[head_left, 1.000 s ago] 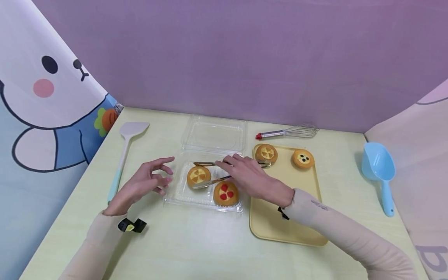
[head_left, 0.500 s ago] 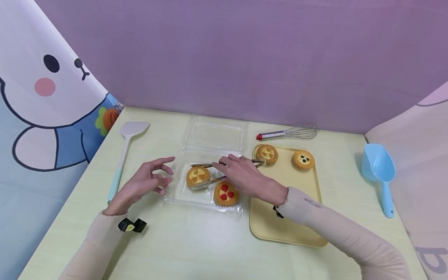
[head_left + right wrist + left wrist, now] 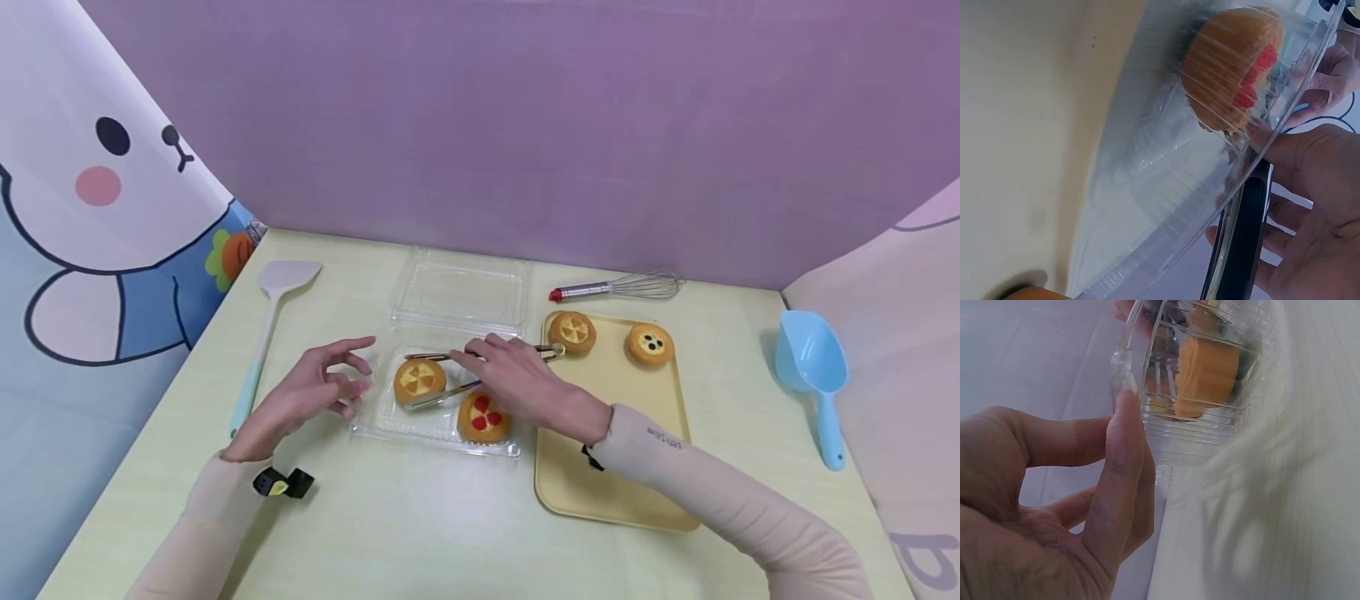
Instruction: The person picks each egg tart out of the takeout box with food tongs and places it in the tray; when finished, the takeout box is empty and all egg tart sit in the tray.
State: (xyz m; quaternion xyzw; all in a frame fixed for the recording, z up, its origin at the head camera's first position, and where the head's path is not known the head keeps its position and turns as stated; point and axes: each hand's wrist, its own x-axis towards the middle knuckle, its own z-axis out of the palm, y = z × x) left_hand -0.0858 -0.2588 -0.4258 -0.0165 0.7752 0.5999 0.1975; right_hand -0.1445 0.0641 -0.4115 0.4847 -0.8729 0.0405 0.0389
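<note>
Shiny metal tongs (image 3: 441, 397) reach into a glossy, ridged plastic container (image 3: 431, 437); beside it, a smooth, matt tray (image 3: 611, 496).

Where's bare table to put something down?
Front of the table, between left sleeve and tray. Also right of the tray, between it, the right sleeve and blue scoop. Narrower: between spatula and container lid. Crowded: container base, with two pastries, tongs and right hand over it, left hand at its left edge.
</note>
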